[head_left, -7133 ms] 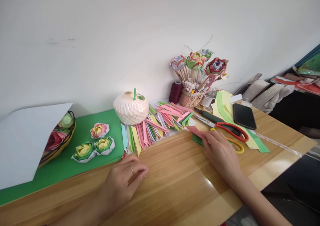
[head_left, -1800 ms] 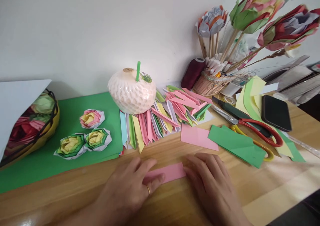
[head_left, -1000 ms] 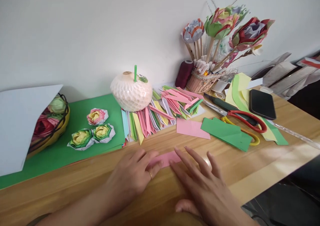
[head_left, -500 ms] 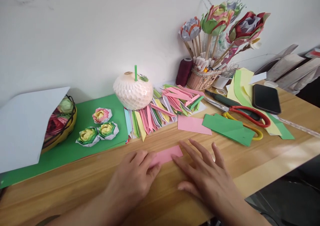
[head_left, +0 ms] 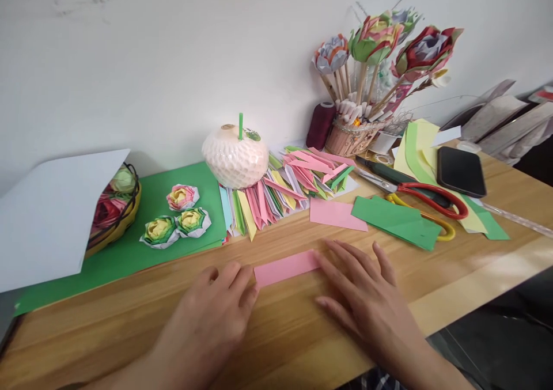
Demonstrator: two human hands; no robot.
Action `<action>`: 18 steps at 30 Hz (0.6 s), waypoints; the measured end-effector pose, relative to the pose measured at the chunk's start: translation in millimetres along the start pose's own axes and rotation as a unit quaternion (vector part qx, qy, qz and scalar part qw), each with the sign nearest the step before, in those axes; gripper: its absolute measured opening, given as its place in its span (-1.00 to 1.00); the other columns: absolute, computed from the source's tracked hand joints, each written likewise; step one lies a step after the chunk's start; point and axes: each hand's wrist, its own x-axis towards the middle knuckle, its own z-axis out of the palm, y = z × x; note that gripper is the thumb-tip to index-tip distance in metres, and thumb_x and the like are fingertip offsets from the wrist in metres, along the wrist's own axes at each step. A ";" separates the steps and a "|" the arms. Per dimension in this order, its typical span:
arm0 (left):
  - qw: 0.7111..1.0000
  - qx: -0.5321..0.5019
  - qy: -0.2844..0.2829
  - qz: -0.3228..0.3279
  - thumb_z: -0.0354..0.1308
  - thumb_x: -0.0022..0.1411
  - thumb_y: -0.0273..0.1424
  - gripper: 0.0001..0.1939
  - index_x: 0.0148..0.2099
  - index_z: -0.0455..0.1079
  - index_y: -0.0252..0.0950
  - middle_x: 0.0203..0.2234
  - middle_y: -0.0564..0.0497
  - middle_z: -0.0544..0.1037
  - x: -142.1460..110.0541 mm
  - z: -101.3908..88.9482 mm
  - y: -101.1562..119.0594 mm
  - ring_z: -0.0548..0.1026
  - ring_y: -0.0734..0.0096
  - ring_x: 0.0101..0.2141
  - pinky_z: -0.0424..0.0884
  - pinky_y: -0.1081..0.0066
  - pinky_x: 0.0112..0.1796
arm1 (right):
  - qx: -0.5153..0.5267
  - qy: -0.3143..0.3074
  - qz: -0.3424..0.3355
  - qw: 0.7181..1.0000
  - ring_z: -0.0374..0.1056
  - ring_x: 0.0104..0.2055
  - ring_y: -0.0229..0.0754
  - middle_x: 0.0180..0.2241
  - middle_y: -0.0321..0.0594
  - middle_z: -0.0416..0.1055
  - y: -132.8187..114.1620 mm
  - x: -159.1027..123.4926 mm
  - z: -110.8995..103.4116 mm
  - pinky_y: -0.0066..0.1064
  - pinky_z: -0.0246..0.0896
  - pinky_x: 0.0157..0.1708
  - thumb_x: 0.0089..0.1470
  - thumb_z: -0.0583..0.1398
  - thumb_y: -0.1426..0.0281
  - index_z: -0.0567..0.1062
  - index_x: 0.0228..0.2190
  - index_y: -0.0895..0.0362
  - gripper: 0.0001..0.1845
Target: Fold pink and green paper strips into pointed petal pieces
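Observation:
A narrow pink paper strip (head_left: 286, 268) lies flat on the wooden table between my hands. My left hand (head_left: 216, 306) is at its left end, fingers curled together and thumb and forefinger closed at the corner. At the other end, my right hand (head_left: 365, 298) has its fingers stretched and spread, the forefinger touching the strip's right edge. Beyond the strip are a wider pink paper piece (head_left: 338, 214) and a small stack of green paper pieces (head_left: 395, 222). The undersides of my fingers are hidden.
Folded paper pieces (head_left: 298, 177) lie behind, beside a white textured ball-shaped container (head_left: 237, 158). Three paper flowers (head_left: 193, 222) rest on green sheets (head_left: 151, 177). Red-handled scissors (head_left: 432, 197) and a black phone (head_left: 461, 171) are at right. Paper flowers stand in a basket (head_left: 352, 138).
My left hand has slid left to the strip's left end, uncovering more of it. My right hand has shifted slightly right, to its edge. The view has moved a little.

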 end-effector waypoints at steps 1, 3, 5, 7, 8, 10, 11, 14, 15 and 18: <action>1.000 0.000 0.003 0.002 0.12 0.17 -0.54 -0.82 -0.19 0.48 -0.26 -0.28 -0.05 0.49 0.7 0.0 -0.2 0.33 0.28 -0.34 0.19 0.34 -0.42 | -0.003 0.005 0.018 1.000 0.19 0.11 0.03 0.09 -0.02 0.32 -1.5 0.9 0.6 0.05 -0.16 0.15 0.25 -0.02 0.13 0.30 0.10 0.17 -0.48; 1.000 0.000 0.006 0.010 0.13 0.16 -0.55 -0.83 -0.21 0.48 -0.26 -0.29 -0.04 0.49 1.5 0.0 -0.6 0.33 0.29 -0.35 0.18 0.35 -0.44 | -0.003 0.009 0.041 0.999 0.21 0.10 0.06 0.07 0.03 0.32 -4.9 3.8 1.8 0.06 -0.06 0.11 0.25 -0.02 0.17 0.31 0.09 0.24 -0.48; 1.000 0.000 0.009 0.015 0.14 0.16 -0.54 -0.84 -0.21 0.48 -0.26 -0.30 -0.03 0.49 1.9 0.0 -1.2 0.33 0.29 -0.36 0.18 0.35 -0.45 | 0.008 0.008 0.036 0.999 0.21 0.09 0.07 0.06 0.04 0.34 -7.7 7.5 2.2 0.06 0.02 0.08 0.25 -0.01 0.20 0.33 0.06 0.25 -0.52; 1.000 0.000 0.012 0.017 0.15 0.18 -0.52 -0.85 -0.20 0.48 -0.27 -0.31 -0.03 0.48 2.1 0.0 -2.2 0.33 0.30 -0.36 0.18 0.36 -0.45 | 0.030 0.016 0.023 0.999 0.23 0.08 0.06 0.04 0.01 0.36 -9.3 11.0 1.7 0.04 0.08 0.06 0.25 0.01 0.25 0.35 0.04 0.23 -0.57; 1.000 -0.001 0.013 0.020 0.15 0.19 -0.51 -0.86 -0.19 0.47 -0.27 -0.32 -0.03 0.48 2.3 0.0 -2.9 0.33 0.30 -0.36 0.18 0.36 -0.45 | 0.043 0.023 0.019 0.999 0.25 0.08 0.05 0.03 0.00 0.37 -9.8 12.4 1.2 0.01 0.12 0.05 0.24 0.02 0.28 0.35 0.03 0.22 -0.59; 0.999 -0.008 0.017 0.031 0.13 0.22 -0.51 -0.87 -0.19 0.47 -0.28 -0.33 -0.02 0.48 2.7 -0.1 -4.7 0.33 0.31 -0.36 0.17 0.38 -0.46 | 0.074 0.045 0.018 0.996 0.29 0.05 0.00 0.01 -0.03 0.39 -10.8 14.1 0.0 -0.07 0.22 0.00 0.23 0.04 0.34 0.36 0.03 0.18 -0.64; 0.999 -0.013 0.019 0.035 0.12 0.23 -0.51 -0.88 -0.19 0.46 -0.28 -0.34 -0.01 0.47 2.9 -0.2 -5.7 0.33 0.32 -0.36 0.17 0.39 -0.47 | 0.090 0.056 0.019 0.994 0.32 0.02 -0.03 0.00 -0.04 0.41 -11.7 14.5 -0.7 -0.12 0.27 -0.03 0.23 0.04 0.37 0.35 0.03 0.16 -0.65; 0.999 -0.019 0.021 0.041 0.09 0.26 -0.52 -0.87 -0.21 0.45 -0.28 -0.33 -0.01 0.46 3.7 -0.7 -8.1 0.33 0.32 -0.34 0.18 0.40 -0.48 | 0.147 0.073 0.024 0.986 0.42 -0.11 -0.10 -0.11 -0.07 0.48 -17.0 14.3 -3.0 -0.27 0.38 -0.17 0.22 0.05 0.42 0.32 0.07 0.15 -0.62; 0.999 -0.019 0.021 0.042 0.09 0.25 -0.53 -0.88 -0.22 0.45 -0.29 -0.34 -0.01 0.46 4.1 -1.0 -8.5 0.33 0.31 -0.34 0.19 0.40 -0.48 | 0.172 0.072 0.030 0.982 0.45 -0.18 -0.13 -0.16 -0.08 0.50 -19.5 14.3 -4.1 -0.31 0.40 -0.23 0.22 0.05 0.40 0.29 0.08 0.15 -0.61; 0.998 -0.020 0.028 0.049 0.13 0.22 -0.55 -0.91 -0.26 0.45 -0.32 -0.39 -0.02 0.46 5.4 -1.7 -8.5 0.34 0.30 -0.34 0.21 0.41 -0.48 | 0.247 0.068 0.064 0.965 0.47 -0.38 -0.21 -0.34 -0.16 0.53 -26.1 16.6 -8.5 -0.45 0.40 -0.44 0.24 0.03 0.35 0.29 0.07 0.16 -0.62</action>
